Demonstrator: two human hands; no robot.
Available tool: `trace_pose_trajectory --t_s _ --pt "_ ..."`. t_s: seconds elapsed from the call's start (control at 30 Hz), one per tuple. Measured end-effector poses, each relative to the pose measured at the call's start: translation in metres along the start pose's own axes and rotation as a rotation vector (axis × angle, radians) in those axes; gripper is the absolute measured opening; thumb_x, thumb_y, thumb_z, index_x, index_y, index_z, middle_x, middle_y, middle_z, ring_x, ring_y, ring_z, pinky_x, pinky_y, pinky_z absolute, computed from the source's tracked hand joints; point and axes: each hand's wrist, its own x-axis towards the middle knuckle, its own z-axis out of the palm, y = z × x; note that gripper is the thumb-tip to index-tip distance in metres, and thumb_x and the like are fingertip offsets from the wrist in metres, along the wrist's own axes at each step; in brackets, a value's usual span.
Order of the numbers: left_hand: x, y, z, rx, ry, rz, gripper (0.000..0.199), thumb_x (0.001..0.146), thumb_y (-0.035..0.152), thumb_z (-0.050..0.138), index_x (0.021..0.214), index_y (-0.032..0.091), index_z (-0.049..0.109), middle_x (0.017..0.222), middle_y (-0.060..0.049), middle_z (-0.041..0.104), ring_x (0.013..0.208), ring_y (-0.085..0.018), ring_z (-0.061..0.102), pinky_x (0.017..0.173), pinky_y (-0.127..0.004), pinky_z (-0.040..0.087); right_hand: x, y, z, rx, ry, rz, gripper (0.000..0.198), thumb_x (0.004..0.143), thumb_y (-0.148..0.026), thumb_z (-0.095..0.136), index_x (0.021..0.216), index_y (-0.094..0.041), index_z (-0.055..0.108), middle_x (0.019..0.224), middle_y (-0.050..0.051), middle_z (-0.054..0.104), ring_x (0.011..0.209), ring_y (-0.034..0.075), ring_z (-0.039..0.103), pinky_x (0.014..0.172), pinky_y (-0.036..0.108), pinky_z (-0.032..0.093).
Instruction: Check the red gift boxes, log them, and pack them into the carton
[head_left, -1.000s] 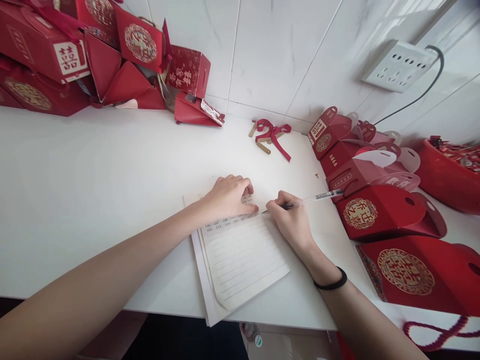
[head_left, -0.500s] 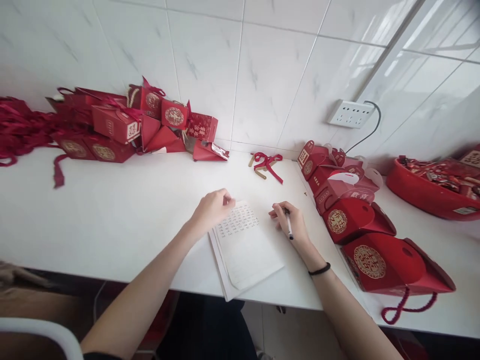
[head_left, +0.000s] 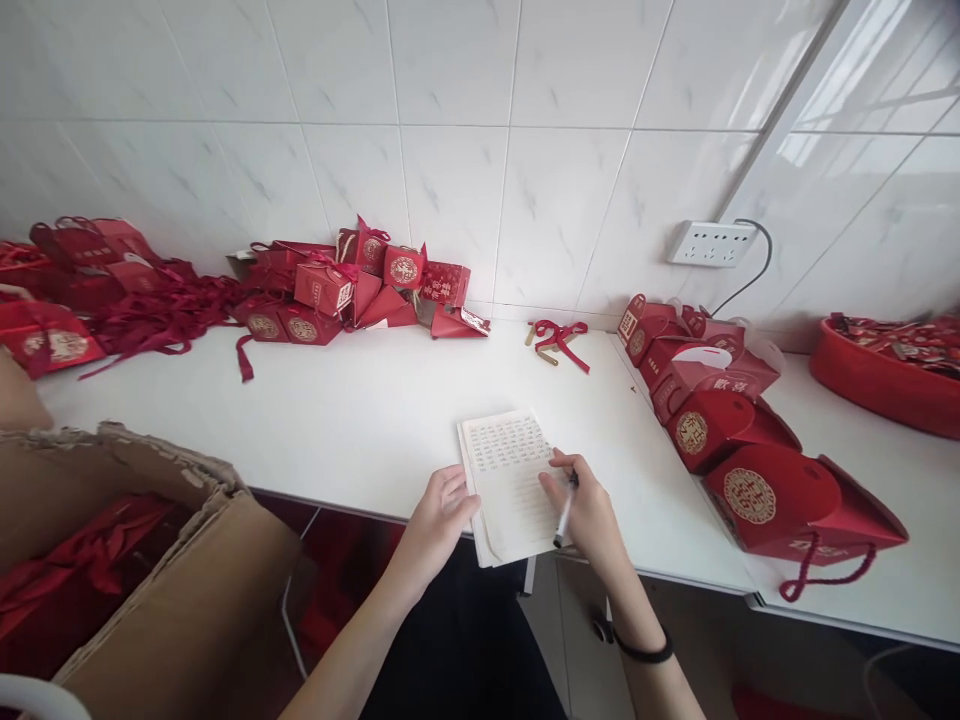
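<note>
A notebook [head_left: 517,510] with rows of small handwriting on its upper page lies on the white table, its lower end near the front edge. My left hand [head_left: 442,510] is at the notebook's left side, thumb over the page edge and fingers curled against it. At the right side, my right hand [head_left: 585,505] has a pen [head_left: 564,520] tucked in its fingers, pointing down toward me. The fingertips of this hand reach over the page's right edge.
Red gift boxes [head_left: 810,500] line the table's right side; more boxes [head_left: 315,290] and ribbons [head_left: 165,310] pile along the wall. A red basin [head_left: 877,390] stands far right. An opened cardboard carton [head_left: 195,600] is at lower left. A loose ribbon [head_left: 562,340] lies near the wall.
My left hand has come down from the notebook's top to its left side. My right hand now overlaps the right edge, pen still held. The view has shifted left, showing the carton.
</note>
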Motion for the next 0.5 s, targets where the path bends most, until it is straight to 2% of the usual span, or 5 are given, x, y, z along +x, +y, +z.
trace_pose_trajectory --t_s 0.13,0.27,0.37,0.5 --pt "-0.013 -0.004 0.001 -0.106 0.012 0.023 0.037 0.084 0.032 0.052 0.119 0.022 0.045 0.141 -0.01 0.043 0.133 -0.023 0.037 0.108 -0.039 0.033 -0.023 -0.001 -0.003 0.298 0.06 0.046 0.038 0.068 -0.051 0.068 0.084 -0.022 0.048 0.127 0.016 0.052 0.115 0.032 0.051 0.094 0.048 0.041" --pt "-0.024 -0.012 0.008 -0.119 0.021 0.082 0.036 0.083 0.031 0.052 0.117 0.023 0.046 0.141 -0.007 0.043 0.134 -0.021 0.035 0.11 -0.036 0.031 -0.045 -0.003 -0.002 0.612 0.123 0.099 0.041 0.068 -0.043 0.075 0.084 -0.023 0.043 0.131 0.015 0.049 0.113 0.032 0.053 0.084 0.044 0.049" --pt "-0.031 -0.016 0.011 -0.133 0.085 0.16 0.033 0.081 0.03 0.053 0.113 0.022 0.048 0.136 -0.008 0.048 0.131 -0.02 0.04 0.109 -0.035 0.034 -0.059 -0.004 0.001 0.673 0.213 0.062 0.039 0.069 -0.039 0.076 0.084 -0.022 0.044 0.127 0.015 0.053 0.116 0.031 0.051 0.086 0.043 0.048" --pt "-0.04 -0.017 0.006 -0.205 0.128 0.25 0.037 0.082 0.036 0.055 0.116 0.025 0.046 0.133 -0.008 0.05 0.121 -0.022 0.051 0.095 -0.033 0.048 -0.071 -0.004 0.002 0.667 0.28 0.0 0.036 0.069 -0.035 0.076 0.083 -0.022 0.046 0.123 0.013 0.056 0.118 0.03 0.049 0.093 0.045 0.045"
